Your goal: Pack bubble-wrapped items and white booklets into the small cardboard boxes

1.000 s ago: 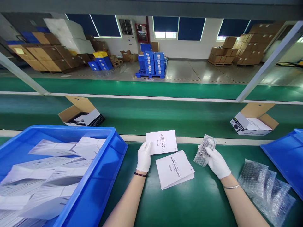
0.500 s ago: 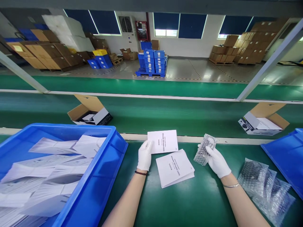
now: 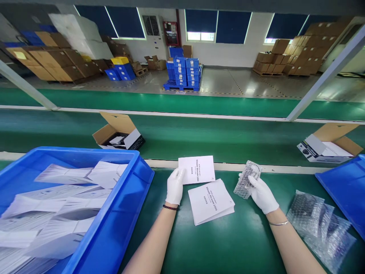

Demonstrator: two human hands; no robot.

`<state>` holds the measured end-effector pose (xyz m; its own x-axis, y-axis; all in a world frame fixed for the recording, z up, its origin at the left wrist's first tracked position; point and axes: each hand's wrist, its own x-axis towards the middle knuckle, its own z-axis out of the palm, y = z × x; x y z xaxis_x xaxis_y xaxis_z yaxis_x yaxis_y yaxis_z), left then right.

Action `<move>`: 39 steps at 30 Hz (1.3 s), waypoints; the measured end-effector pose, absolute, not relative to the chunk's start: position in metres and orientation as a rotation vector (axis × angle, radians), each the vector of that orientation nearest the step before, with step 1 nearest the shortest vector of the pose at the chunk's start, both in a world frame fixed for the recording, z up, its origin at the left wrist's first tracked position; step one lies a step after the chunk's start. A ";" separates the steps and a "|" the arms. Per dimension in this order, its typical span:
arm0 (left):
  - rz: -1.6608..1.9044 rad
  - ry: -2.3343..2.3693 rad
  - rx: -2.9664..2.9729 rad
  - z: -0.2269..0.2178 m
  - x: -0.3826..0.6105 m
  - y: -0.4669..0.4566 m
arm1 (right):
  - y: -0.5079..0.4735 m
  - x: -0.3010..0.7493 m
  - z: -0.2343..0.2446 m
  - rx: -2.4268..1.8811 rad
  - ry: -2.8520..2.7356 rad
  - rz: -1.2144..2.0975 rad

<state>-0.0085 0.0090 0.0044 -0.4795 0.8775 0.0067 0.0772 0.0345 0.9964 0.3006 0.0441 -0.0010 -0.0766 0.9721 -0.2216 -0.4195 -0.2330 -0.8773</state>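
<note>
Since a second ago the two open cardboard boxes on the green conveyor belt have slid to your right: the brown one with a black side [image 3: 119,131] now lies beyond and left of your left fingers, and the white-sided one [image 3: 327,146] has drifted further off past your right fingers. Your hands have hardly shifted.

Your white-gloved left hand [image 3: 174,186] holds a thin white printed booklet [image 3: 196,169] by its left edge, fingers closed on it, lifting it just above the far edge of the green desk [image 3: 228,243]. Just to the right of those fingers, and a little nearer to you, a small stack of matching white booklets [image 3: 211,201] lies flat on the desk, its corner tucked under the held one.

Your white-gloved right hand [image 3: 261,194] grips a small bubble-wrapped dark item [image 3: 247,179], fingers wrapped around its lower part, holding it tilted upright off the desk. To the right of those fingers, near your forearm, loose bubble-wrap pouches [image 3: 319,226] lie in a heap, and beyond them sits the corner of a blue plastic bin [image 3: 345,190].

Left of your left fingers, a large blue plastic crate [image 3: 134,190] holds many more white booklets in a jumble.
</note>
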 end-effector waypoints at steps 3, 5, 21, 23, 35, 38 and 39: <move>1.519 1.646 0.990 0.005 -0.008 0.009 | 0.044 0.301 -0.001 -1.028 -0.788 1.581; 1.530 1.636 0.980 0.006 -0.008 0.009 | 0.045 0.301 -0.001 -1.031 -0.794 1.583; 1.523 1.645 0.982 0.012 -0.004 0.008 | 0.044 0.300 -0.001 -1.029 -0.799 1.572; 1.519 1.656 0.977 0.012 -0.003 0.008 | 0.044 0.300 -0.001 -1.026 -0.803 1.568; 1.508 1.679 1.002 0.008 -0.005 0.009 | 0.044 0.301 -0.003 -1.014 -0.803 1.584; 1.493 1.681 1.011 0.005 -0.006 0.009 | 0.044 0.300 -0.001 -1.008 -0.792 1.590; 1.491 1.678 1.010 0.004 -0.006 0.009 | 0.044 0.300 -0.001 -1.007 -0.795 1.592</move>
